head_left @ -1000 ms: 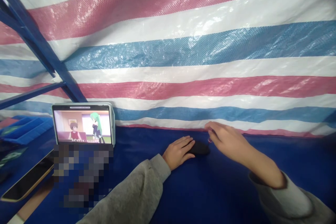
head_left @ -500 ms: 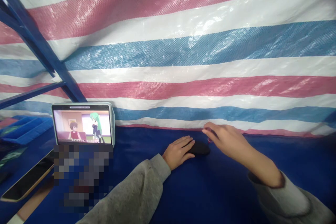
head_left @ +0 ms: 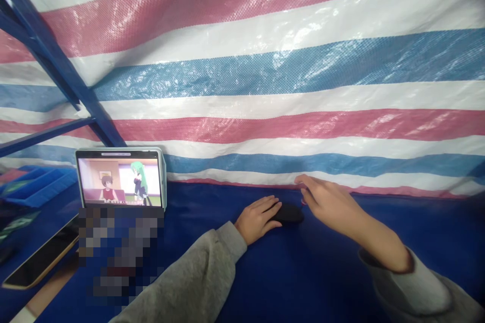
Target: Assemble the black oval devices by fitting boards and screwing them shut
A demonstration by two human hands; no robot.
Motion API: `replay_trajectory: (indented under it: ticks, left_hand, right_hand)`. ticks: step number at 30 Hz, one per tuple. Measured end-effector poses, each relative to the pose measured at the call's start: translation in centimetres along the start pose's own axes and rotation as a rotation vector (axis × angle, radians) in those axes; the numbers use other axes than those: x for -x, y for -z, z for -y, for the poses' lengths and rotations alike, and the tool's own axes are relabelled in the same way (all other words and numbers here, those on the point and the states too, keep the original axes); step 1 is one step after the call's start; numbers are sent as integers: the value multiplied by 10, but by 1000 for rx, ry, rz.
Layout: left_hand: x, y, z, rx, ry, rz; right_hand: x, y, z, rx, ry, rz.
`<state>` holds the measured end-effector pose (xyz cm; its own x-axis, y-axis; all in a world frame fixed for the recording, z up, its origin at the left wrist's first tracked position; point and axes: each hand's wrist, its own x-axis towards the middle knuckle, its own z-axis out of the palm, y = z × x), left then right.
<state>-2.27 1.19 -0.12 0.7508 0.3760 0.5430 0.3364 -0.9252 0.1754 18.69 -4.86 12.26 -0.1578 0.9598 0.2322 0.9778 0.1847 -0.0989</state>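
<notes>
My left hand (head_left: 258,219) lies flat, palm down, with its fingertips over the left end of a dark, flat, rounded object (head_left: 288,213). What kind of thing it is, I cannot make out. Just right of it, my right hand (head_left: 324,201) hovers near the back edge of the table. Its index finger reaches left and its thumb sits apart below, with nothing visible between them. The other fingers are hidden under the palm. A small pinkish bit (head_left: 303,201) shows beneath the thumb, too small to name.
A tablet (head_left: 119,180) playing a cartoon stands at the left, with a blurred-out patch before it. Beside it lie a phone (head_left: 41,257), another person's forearm (head_left: 53,285) and blue trays (head_left: 40,186). Behind the blue table (head_left: 288,282) hangs a striped tarpaulin (head_left: 265,75).
My right thumb has drawn back slightly to the right, away from the index fingertip. My left hand and the dark object have stayed put.
</notes>
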Motion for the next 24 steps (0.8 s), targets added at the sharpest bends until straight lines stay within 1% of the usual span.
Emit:
replay_trajectory:
  ticks: [4, 14, 19, 24]
  left_hand:
    - [0, -1, 1, -1, -7, 12]
    - [-1, 2, -1, -12, -9, 18]
    - [0, -1, 0, -18, -3, 19]
    - [0, -3, 2, -18, -8, 31]
  right_hand:
    - [0, 3, 1, -31, 39, 1]
    - [-1, 1, 0, 29, 6, 3]
    - [-1, 2, 0, 15, -20, -7]
    - [0, 3, 0, -10, -9, -33]
